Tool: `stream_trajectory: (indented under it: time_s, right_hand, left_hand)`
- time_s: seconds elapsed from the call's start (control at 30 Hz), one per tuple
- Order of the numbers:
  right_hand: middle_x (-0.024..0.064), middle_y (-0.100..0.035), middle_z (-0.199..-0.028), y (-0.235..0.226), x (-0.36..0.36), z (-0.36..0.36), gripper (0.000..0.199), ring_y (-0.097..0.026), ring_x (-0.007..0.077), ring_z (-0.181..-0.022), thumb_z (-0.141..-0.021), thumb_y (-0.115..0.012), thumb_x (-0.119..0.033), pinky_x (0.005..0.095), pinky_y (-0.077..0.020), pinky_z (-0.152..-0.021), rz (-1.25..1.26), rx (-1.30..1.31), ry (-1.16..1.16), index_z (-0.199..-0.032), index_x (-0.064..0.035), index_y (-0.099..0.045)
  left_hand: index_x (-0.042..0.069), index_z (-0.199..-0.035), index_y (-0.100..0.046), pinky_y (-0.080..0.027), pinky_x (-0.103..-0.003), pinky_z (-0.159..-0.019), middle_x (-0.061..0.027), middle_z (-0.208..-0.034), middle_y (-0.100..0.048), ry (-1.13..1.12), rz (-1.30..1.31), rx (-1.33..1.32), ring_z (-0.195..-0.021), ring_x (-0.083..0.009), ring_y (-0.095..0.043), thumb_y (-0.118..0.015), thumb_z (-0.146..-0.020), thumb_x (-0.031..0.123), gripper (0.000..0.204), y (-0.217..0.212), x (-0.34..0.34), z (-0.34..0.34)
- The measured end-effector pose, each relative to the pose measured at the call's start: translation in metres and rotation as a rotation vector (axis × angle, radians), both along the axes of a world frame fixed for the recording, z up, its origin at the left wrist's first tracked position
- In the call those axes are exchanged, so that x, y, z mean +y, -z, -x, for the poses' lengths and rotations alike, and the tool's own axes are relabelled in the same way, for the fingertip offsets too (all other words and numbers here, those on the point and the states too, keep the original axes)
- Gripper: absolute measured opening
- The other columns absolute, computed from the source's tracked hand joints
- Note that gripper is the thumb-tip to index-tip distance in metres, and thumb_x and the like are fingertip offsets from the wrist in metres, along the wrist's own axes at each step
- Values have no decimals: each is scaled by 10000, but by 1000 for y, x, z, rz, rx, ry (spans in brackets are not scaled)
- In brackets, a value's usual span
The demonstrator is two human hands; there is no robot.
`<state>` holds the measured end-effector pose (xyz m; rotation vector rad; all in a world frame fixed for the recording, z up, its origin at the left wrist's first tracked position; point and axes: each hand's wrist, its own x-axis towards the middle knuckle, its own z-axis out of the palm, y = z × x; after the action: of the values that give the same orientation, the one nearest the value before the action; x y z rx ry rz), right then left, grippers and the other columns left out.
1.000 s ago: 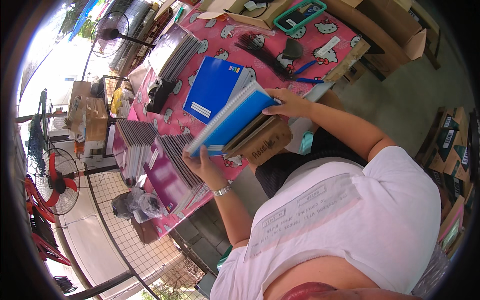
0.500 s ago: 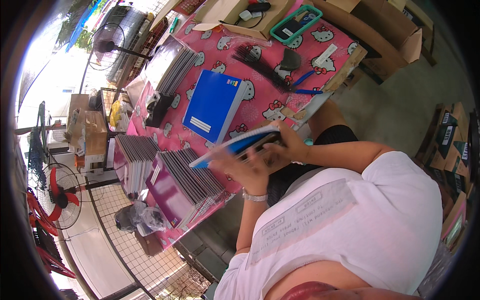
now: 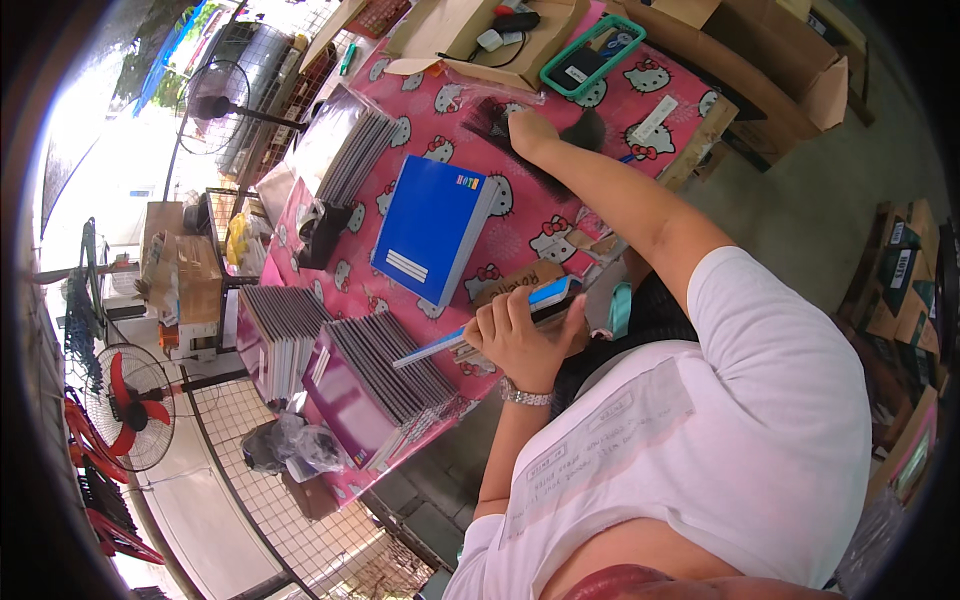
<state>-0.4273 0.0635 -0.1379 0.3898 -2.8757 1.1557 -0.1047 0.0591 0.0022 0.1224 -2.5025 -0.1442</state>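
Leftmost, beyond the left hand (image 3: 520, 335), stacks of shrink-wrapped notebooks (image 3: 375, 400) lie in rows along the pink patterned tablecloth (image 3: 520, 215), spines together, probably so they can be taken one by one. That hand is curled tight around a thin blue-covered notebook (image 3: 490, 325), thumb on top and fingers underneath, holding it nearly edge-on just above the near table edge. Its long axis runs from lower left to upper right, one end toward the wrapped stacks and the other toward the person's lap; such a flat grip likely keeps the pages shut. Just beyond the knuckles a blue exercise book (image 3: 435, 230) lies flat, cover up. Farther right, the right hand (image 3: 530, 130) stretches across the table and rests on a black bundle (image 3: 510, 135). Whether it grips or merely presses, I cannot tell. Past it sit a green-rimmed tray (image 3: 590, 55) and open cardboard boxes (image 3: 480, 35).
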Motion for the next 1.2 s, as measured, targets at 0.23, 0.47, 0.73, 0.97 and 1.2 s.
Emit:
stream_trajectory:
  time_s: [0.23,0.47,0.73,0.97,1.2]
  right_hand:
    - [253,-669,-1050,-14,8,-3,281,-659,379,-994,-777,-651,-145,447,-536,-867,-174,-91,-204,-995,29,-682]
    - [96,-673,-926,-55,25,-19,370,-648,214,-742,-780,-531,-40,336,-524,-683,688,-516,-121,-1139,-10,-615]
    - [73,-599,-1147,-122,150,-139,409,-586,131,-953,-902,-552,-123,276,-478,-774,588,-457,-633,-1307,-65,-554]
    - [19,-655,-982,-101,183,-191,303,-551,158,-902,-916,-650,-228,311,-428,-827,637,-18,-740,-1211,-165,-676]
    - [-103,-608,-934,-129,171,-200,246,-486,116,-925,-840,-725,-240,407,-249,-896,363,301,-785,-1080,-291,-732]
  left_hand:
    - [118,-809,-600,-349,-413,-826,-39,-789,-565,6,10,43,-795,-232,-528,-745,-764,401,321,7,3,5]
    - [108,-1023,-624,-351,-425,-864,-61,-955,-629,114,-58,-95,-904,-266,-562,-711,-810,288,292,-5,-4,-4]
    - [80,-1045,-638,-377,-407,-888,-77,-1006,-664,208,-134,-104,-940,-261,-601,-641,-863,136,190,-7,-13,-11]
    - [86,-1051,-644,-386,-413,-891,-71,-991,-665,208,-147,-114,-940,-261,-602,-637,-804,77,248,-4,-12,-12]
    - [88,-1047,-635,-382,-420,-904,-73,-1009,-671,194,-165,-80,-933,-263,-605,-639,-807,70,241,-3,-9,-18]
